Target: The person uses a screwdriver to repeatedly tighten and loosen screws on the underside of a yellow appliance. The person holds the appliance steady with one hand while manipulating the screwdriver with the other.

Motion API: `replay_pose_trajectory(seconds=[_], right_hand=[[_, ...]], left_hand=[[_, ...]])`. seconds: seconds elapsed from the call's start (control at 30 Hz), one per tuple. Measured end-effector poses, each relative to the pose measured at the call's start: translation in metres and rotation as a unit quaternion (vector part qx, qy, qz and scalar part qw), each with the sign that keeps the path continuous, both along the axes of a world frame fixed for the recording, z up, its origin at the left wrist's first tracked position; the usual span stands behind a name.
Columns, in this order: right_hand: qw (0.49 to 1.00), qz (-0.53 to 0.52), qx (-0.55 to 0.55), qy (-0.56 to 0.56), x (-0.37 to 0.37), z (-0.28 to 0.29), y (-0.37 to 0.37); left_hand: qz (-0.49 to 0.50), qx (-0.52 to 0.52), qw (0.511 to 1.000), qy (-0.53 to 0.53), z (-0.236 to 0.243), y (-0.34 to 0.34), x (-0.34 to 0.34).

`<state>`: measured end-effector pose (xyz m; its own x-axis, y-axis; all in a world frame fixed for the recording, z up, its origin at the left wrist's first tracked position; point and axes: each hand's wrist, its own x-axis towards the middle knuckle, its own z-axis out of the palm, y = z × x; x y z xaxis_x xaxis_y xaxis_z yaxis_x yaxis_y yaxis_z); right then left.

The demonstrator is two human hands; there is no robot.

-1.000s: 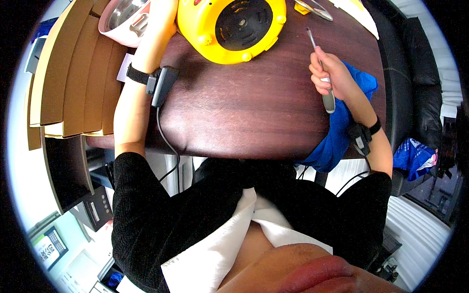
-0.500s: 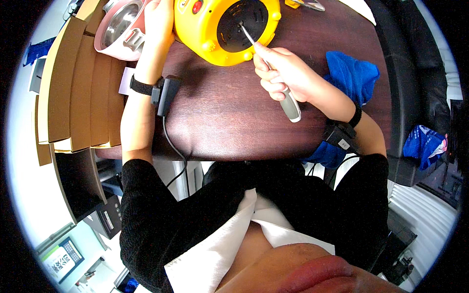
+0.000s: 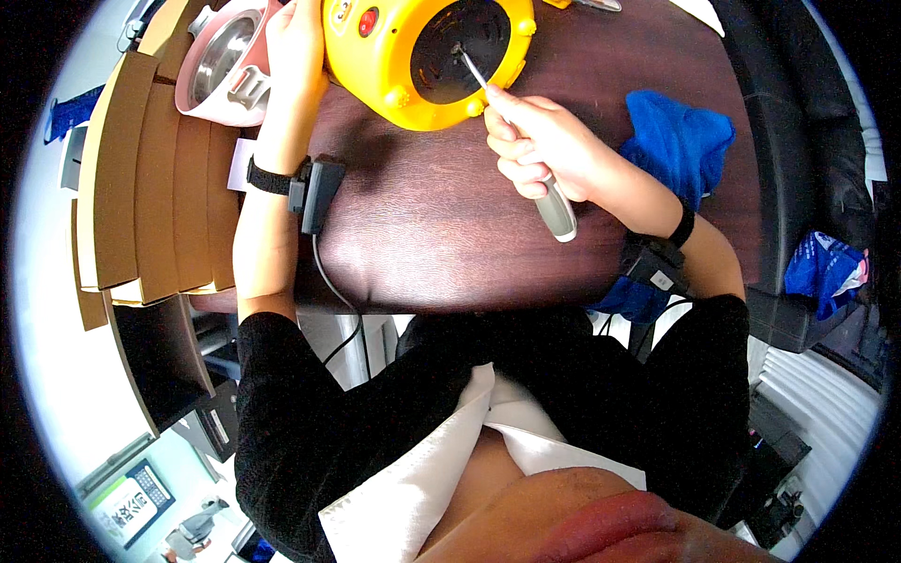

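"Dark wood-grain table (image 3: 422, 235) occupies the centre of my remote feed; brown cardboard boxes (image 3: 155, 178) line its left side. Report the right hand (image 3: 540, 141)."

"Fingers wrapped around a grey-handled screwdriver (image 3: 557, 214). I read its shaft slanting up and left, tip at the middle of the black base plate (image 3: 436, 68). I cannot tell whether it is engaged."

"Locate the yellow appliance (image 3: 373, 73)."

"Far part of the table, underside facing my camera. The left hand (image 3: 297, 47) is at its left side; fingers mostly out of view, grip indeterminate."

"Adjacent items?"

"Pink container (image 3: 221, 64), just left of the left hand. Blue cloth (image 3: 680, 136), beside the right forearm."
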<state>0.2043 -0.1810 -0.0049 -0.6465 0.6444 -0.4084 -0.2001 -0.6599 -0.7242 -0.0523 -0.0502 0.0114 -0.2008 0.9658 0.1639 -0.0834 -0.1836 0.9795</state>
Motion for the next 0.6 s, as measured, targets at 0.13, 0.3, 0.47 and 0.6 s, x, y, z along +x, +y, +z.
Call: replay_pose_trajectory(seconds=[0.13, 0.3, 0.47, 0.6], right_hand=[[1.0, 0.005, 0.009, 0.004, 0.0003, 0.0007, 0.0006], [1.0, -0.004, 0.012, 0.017, -0.0007, -0.0037, 0.0021], [0.999, 0.0, -0.012, 0.037, -0.0014, -0.0013, 0.0005], [0.997, 0.007, -0.051, 0.051, -0.0041, -0.0003, -0.0031]], left_hand=[[-0.002, 0.003, 1.0, -0.02, 0.0007, -0.0013, 0.0018], [0.0, -0.001, 1.0, -0.016, -0.0008, 0.001, 0.0002], [0.001, 0.013, 1.0, -0.015, -0.0018, -0.0014, -0.0003], [0.0, -0.002, 1.0, -0.008, 0.0026, -0.0069, 0.006]])
